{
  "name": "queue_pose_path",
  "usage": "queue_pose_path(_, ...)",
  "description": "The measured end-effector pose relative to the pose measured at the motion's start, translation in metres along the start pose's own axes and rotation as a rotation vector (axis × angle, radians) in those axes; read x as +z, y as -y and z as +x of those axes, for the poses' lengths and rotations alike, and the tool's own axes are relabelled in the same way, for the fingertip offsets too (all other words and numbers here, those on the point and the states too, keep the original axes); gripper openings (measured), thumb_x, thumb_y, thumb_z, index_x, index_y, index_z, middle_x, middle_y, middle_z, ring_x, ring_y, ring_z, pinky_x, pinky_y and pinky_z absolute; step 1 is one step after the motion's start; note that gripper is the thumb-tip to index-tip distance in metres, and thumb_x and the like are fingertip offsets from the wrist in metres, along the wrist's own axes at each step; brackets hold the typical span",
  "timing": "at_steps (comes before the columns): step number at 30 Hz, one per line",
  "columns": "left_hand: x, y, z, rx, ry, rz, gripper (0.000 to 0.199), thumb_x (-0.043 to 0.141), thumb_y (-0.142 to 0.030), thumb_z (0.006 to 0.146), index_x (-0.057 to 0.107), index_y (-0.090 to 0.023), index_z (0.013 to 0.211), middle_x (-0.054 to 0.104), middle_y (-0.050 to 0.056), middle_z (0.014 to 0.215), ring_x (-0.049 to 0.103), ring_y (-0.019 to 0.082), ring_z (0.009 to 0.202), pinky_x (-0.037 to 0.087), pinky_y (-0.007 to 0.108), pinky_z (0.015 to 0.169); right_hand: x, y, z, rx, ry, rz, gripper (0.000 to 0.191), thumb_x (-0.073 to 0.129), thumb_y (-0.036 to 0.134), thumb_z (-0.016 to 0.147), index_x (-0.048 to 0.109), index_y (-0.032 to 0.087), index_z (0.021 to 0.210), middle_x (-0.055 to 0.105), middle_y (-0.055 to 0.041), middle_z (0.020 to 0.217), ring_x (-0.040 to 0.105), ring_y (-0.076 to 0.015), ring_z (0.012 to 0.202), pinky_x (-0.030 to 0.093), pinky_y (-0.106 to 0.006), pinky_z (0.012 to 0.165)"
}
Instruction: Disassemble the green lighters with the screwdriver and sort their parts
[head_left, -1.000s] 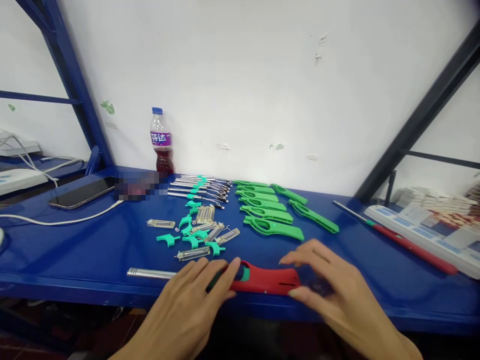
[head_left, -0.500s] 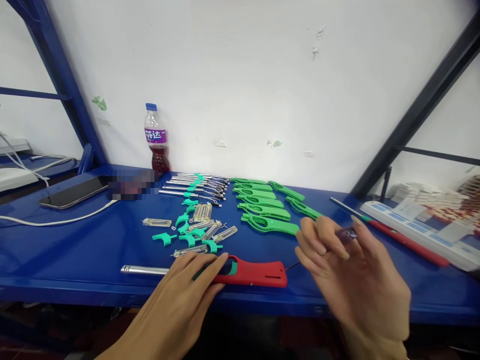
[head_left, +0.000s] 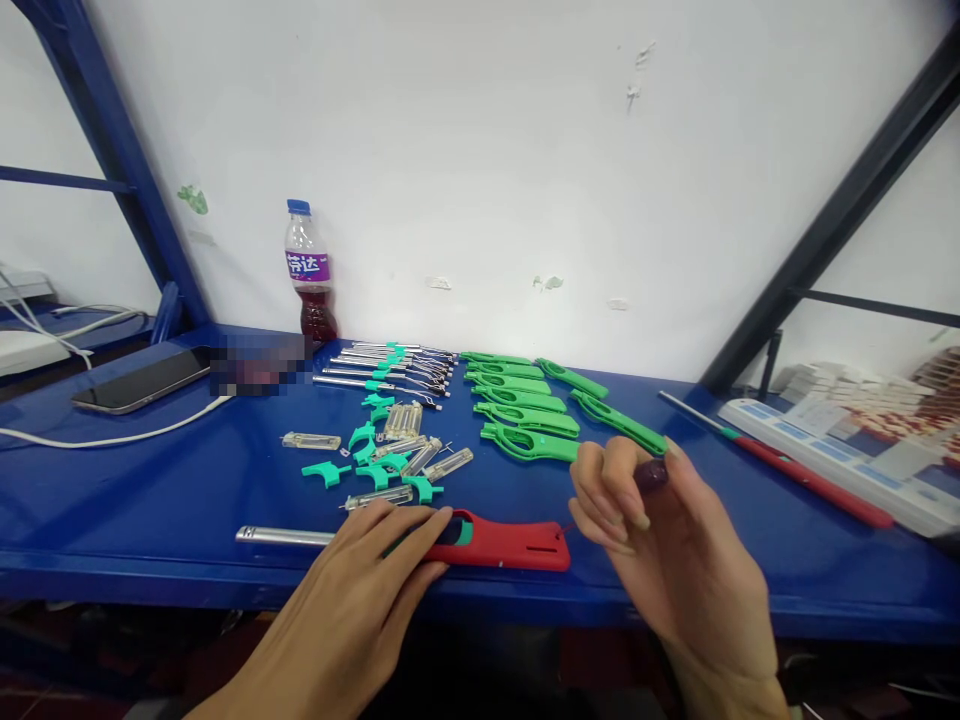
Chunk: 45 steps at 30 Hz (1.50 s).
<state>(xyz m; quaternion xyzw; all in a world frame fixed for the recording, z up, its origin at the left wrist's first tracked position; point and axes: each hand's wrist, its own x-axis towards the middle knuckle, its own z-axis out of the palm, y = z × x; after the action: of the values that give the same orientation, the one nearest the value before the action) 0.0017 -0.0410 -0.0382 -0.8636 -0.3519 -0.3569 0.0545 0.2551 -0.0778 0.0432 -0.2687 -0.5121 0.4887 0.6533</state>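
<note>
Near the table's front edge lies a red lighter point(head_left: 517, 542) with a silver tube pointing left. My left hand point(head_left: 367, 580) is wrapped over its middle, around the trigger opening. To its right, my right hand point(head_left: 667, 550) pinches a small dark purple piece point(head_left: 651, 473) between thumb and fingers. A thin dark shaft runs from beneath the right fingers to the lighter's right end; how it joins the purple piece is hidden. Behind the left hand lie teal triggers point(head_left: 325, 472) and clear fuel capsules point(head_left: 450, 463).
Green lighter shells point(head_left: 529, 442) and silver tubes with wires point(head_left: 352, 382) lie in rows farther back. A bottle point(head_left: 309, 270) and phone point(head_left: 142, 380) are left; another red lighter point(head_left: 810, 467) and a power strip point(head_left: 840, 465) are right.
My right hand has moved left with the purple piece, closer to the red lighter's right end. The thin shaft's tip now meets the lighter. My left hand keeps its hold.
</note>
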Motion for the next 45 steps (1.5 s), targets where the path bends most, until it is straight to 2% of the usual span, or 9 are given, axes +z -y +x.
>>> queue_pose_path(13, -0.0032, -0.0020, 0.0053, 0.020, -0.015, -0.036, 0.036, 0.054, -0.027, 0.109, 0.068, -0.025, 0.142, 0.078, 0.006, 0.127, 0.074, 0.026, 0.115, 0.064, 0.046, 0.102, -0.0036, 0.0008, -0.0007, 0.021, -0.046, 0.051, 0.050, 0.050, 0.055, 0.106, 0.053, 0.022, 0.068, 0.033, 0.0033, 0.064, 0.025, -0.0128, 0.057, 0.029, -0.027, 0.051)
queue_pose_path(22, -0.0045, -0.0024, 0.0065, 0.043, -0.013, -0.026, 0.035, 0.054, -0.025, 0.109, 0.066, -0.023, 0.142, 0.077, 0.006, 0.128, 0.074, 0.027, 0.114, 0.064, 0.050, 0.101, -0.0020, 0.0019, -0.0052, 0.015, -0.055, 0.024, 0.051, 0.047, 0.054, 0.107, 0.054, 0.022, 0.068, 0.033, 0.0028, 0.065, 0.027, -0.0136, 0.057, 0.030, -0.029, 0.053)
queue_pose_path(28, -0.0057, -0.0036, 0.0082, 0.031, -0.025, -0.047, 0.034, 0.054, -0.024, 0.108, 0.069, -0.023, 0.140, 0.078, 0.007, 0.126, 0.075, 0.026, 0.113, 0.065, 0.046, 0.101, -0.0026, 0.0026, -0.0048, 0.020, -0.075, 0.024, 0.050, 0.048, 0.054, 0.107, 0.054, 0.022, 0.068, 0.034, 0.0025, 0.065, 0.028, -0.0135, 0.057, 0.031, -0.029, 0.052)
queue_pose_path(45, -0.0052, -0.0016, 0.0075, 0.027, 0.003, -0.044, 0.037, 0.055, -0.025, 0.108, 0.066, -0.025, 0.143, 0.078, 0.006, 0.128, 0.075, 0.026, 0.115, 0.065, 0.046, 0.102, -0.0058, 0.0011, -0.0024, 0.047, -0.089, 0.043, 0.051, 0.050, 0.057, 0.106, 0.054, 0.022, 0.070, 0.035, 0.0026, 0.066, 0.027, -0.0128, 0.058, 0.029, -0.026, 0.051)
